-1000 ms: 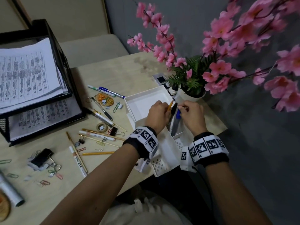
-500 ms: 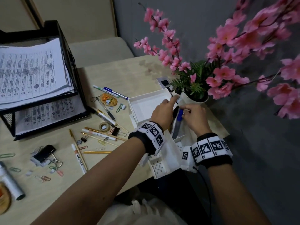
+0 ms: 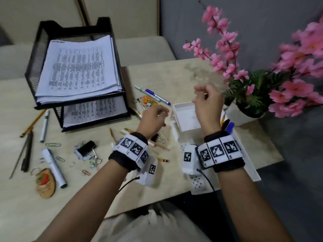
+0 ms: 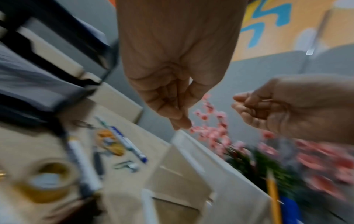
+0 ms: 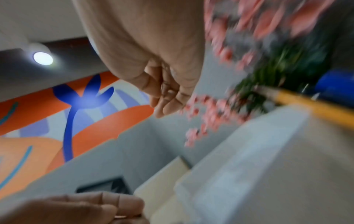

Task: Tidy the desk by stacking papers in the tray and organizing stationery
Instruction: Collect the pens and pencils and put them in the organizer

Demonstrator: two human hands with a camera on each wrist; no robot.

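Observation:
The white desk organizer [image 3: 174,109] sits at the desk's right side. A yellow pencil [image 3: 222,118] and a blue marker [image 3: 229,127] stand in its right slot. My left hand [image 3: 162,116] hovers just left of the organizer, over loose pens. Its fingers are loosely curled and I see nothing in them [image 4: 180,119]. My right hand [image 3: 199,95] is raised above the organizer's square compartment, also loosely curled with nothing visible in it [image 5: 164,103]. The black two-tier paper tray [image 3: 43,42] at the back left holds printed papers [image 3: 78,70].
Loose pens [image 3: 153,95], pencils, a black binder clip [image 3: 87,147], paper clips, a white marker [image 3: 54,166], a tape roll [image 4: 46,181] and a wooden keychain [image 3: 45,182] lie across the desk. A pot of pink flowers [image 3: 248,109] stands right behind the organizer.
Both hands have lifted away from the pencil and blue marker in the organizer's slot. The left one has moved left, the right one up and back.

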